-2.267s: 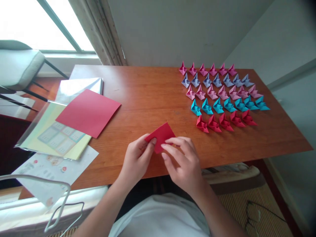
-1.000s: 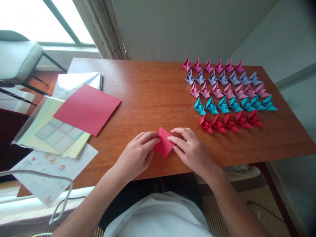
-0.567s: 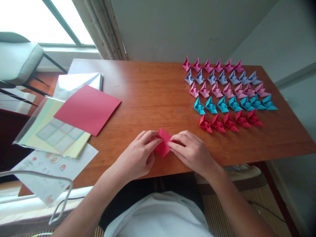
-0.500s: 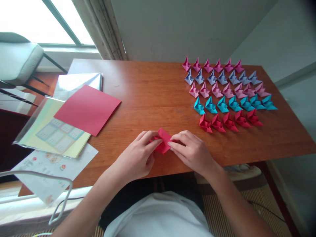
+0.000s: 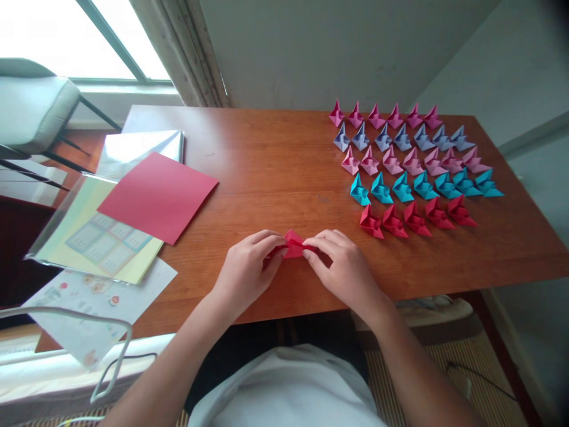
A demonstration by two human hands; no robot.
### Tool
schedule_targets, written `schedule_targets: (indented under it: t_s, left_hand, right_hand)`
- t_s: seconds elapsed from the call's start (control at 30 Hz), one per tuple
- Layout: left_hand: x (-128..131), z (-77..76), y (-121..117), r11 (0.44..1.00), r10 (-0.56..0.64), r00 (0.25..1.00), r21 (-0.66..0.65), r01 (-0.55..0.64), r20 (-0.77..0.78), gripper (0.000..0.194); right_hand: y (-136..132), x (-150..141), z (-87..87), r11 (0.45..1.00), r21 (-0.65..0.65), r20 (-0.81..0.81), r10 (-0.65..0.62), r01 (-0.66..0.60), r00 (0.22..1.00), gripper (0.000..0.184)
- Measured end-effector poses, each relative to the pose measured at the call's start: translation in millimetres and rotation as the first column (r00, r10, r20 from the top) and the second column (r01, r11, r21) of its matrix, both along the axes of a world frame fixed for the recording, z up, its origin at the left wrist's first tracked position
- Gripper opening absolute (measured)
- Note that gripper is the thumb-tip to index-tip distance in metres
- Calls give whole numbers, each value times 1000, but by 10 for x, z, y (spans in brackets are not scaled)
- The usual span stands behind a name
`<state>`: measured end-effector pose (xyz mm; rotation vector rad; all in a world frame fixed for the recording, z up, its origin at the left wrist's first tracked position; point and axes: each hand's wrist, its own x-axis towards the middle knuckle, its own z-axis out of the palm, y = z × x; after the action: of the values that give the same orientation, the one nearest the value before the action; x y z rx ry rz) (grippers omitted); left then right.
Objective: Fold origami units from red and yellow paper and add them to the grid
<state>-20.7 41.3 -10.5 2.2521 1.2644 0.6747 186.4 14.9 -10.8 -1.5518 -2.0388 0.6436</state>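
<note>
Table: wood top (image 5: 267,172) is being lit from the window (image 5: 40,41) side; work is being done near its front edge, likely for a short reach and firm backing.
Red piece (image 5: 293,246): is being held between both hands at the near edge, part folded; exact creases are being hidden by fingers.
Left hand (image 5: 249,261): narrow, thumb and fingertips being pinched on the piece's left side, probably to steady it.
Right hand (image 5: 349,261): narrow too, right side being pinched, seemingly so both flaps are being controlled evenly.
Folded rows: magenta (image 5: 395,117), lilac (image 5: 402,140), pink (image 5: 412,163), teal (image 5: 425,188), red (image 5: 416,220); being grouped by colour on the right, probably for easy counting and clear of the elbows.
Red sheet (image 5: 157,198): is being supported by the yellow pack (image 5: 128,261) and silver pack (image 5: 133,142), left side, apparently within reach.
Printed sheet (image 5: 137,293): is being partly covered by the yellow pack.
</note>
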Motion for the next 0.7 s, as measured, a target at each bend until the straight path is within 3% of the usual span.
schedule_targets:
  t_s: [0.27, 0.4, 0.7]
  left_hand:
    - [49, 32, -18, 996, 91, 996, -18, -91, -7, 20]
    - [37, 30, -49, 991, 135, 991, -3, -135, -9, 19]
    - [34, 18, -57, 986, 165, 985, -7, -165, -60, 17]
  right_hand:
    - [34, -72, -1, 997, -13, 22, -71, 71, 997, 7]
    - [61, -96, 10, 995, -28, 36, -96, 97, 995, 14]
    - [95, -157, 0, 980, -50, 51, -188, 191, 981, 14]
